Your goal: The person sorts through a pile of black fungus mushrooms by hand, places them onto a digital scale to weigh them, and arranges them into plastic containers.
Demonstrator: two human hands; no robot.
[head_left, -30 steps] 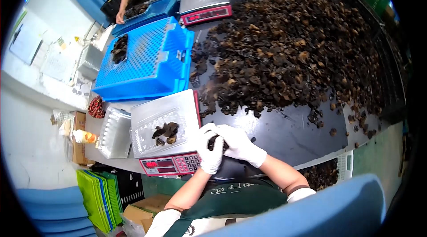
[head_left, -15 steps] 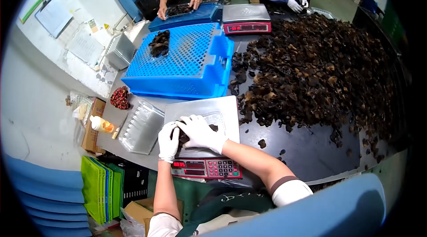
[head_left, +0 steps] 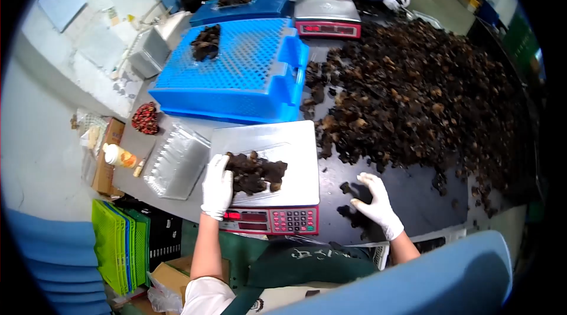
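Note:
My left hand (head_left: 217,187), in a white glove, rests at the left edge of the dark fungus pieces (head_left: 253,173). These lie in a clear tray on the metal plate of a red-framed scale (head_left: 300,137). Its fingers are close together beside the pieces; whether they pinch one is hidden. My right hand (head_left: 378,205), also gloved, hovers over the dark tabletop right of the scale, fingers apart and holding nothing. A few loose pieces lie near its fingertips. Beyond it spreads the large fungus heap (head_left: 413,96).
A blue crate (head_left: 230,72) bears a filled tray (head_left: 205,42). Stacked clear trays (head_left: 177,161), a red bundle (head_left: 145,119) and a bottle (head_left: 119,156) stand at left. Across the table are a second scale (head_left: 328,10) and two co-workers, one with bare hands, one gloved.
Both hands brought fungus from the table edge to the tray on the scale. Since then my right hand has let go and moved right, over the tabletop; my left hand stays by the tray.

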